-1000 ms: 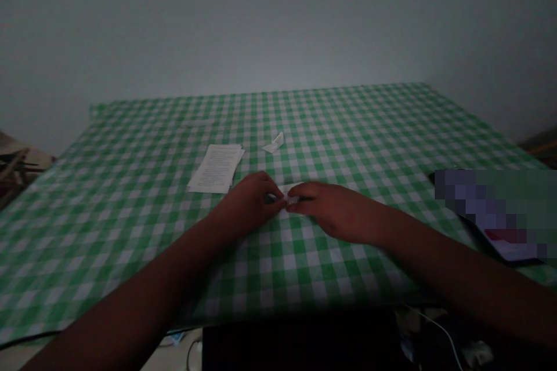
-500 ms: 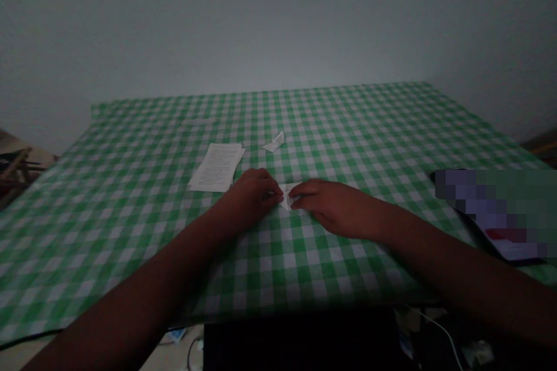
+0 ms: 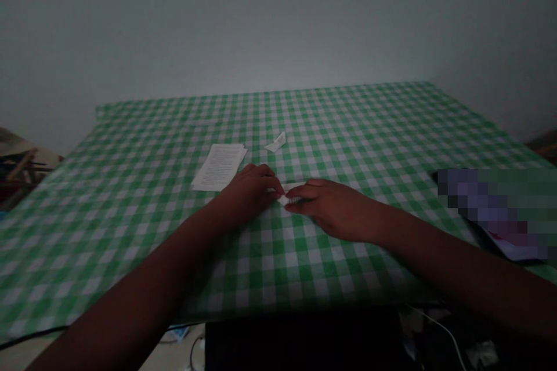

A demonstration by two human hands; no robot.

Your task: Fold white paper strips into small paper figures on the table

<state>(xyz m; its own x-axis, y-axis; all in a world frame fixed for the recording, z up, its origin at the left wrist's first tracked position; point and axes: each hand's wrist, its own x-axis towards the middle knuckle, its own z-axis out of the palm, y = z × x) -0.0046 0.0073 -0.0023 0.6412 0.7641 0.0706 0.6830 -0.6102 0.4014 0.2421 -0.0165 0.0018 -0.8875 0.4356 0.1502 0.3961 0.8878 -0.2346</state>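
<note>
A small folded piece of white paper (image 3: pixel 289 193) lies on the green-and-white checked tablecloth (image 3: pixel 348 127), near the middle of the table. My left hand (image 3: pixel 250 192) and my right hand (image 3: pixel 328 207) meet over it, fingertips pinched on its two sides. Most of the paper is hidden under my fingers. Both forearms reach in from the near edge.
A stack of printed white sheets (image 3: pixel 220 166) lies just beyond my left hand. A small folded paper shape (image 3: pixel 275 142) sits further back. A dark flat object (image 3: pixel 491 208), partly blurred out, rests at the right edge. A white cable (image 3: pixel 439 330) hangs below the table's near edge.
Both hands stay pinched on the small paper and have shifted slightly. The view has drifted a little to the left.
</note>
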